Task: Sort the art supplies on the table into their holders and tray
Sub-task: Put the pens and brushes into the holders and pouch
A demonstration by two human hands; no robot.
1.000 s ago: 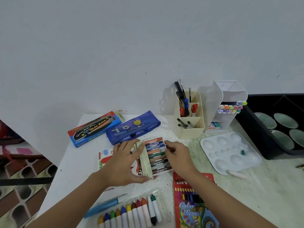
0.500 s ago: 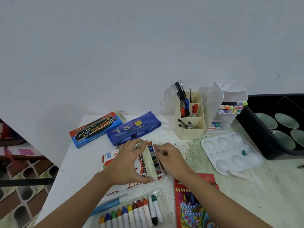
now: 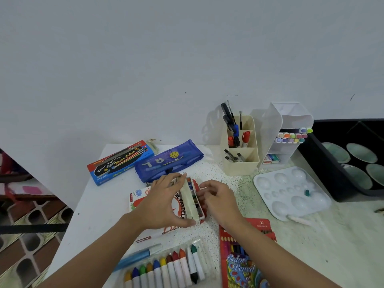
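My left hand (image 3: 164, 201) grips the red and white oil pastels box (image 3: 178, 208) at its open end. A white inner tray of pastels (image 3: 194, 199) sticks out of that box by a narrow strip. My right hand (image 3: 218, 199) has its curled fingers on the tray's right edge. A beige pen holder (image 3: 241, 152) and a white marker organizer (image 3: 288, 134) stand at the back. A white paint palette (image 3: 291, 192) lies to the right.
A blue pencil pouch (image 3: 168, 161) and a watercolour box (image 3: 118, 161) lie behind my hands. Near me are a crayon set (image 3: 166, 269), a blue pen (image 3: 137, 257) and a colour pencil box (image 3: 245, 256). A black bin (image 3: 336, 163) with green dishes sits at the right.
The pastel tray has slid left into the box, from most of its width exposed to only a narrow strip. My right hand followed it leftward.
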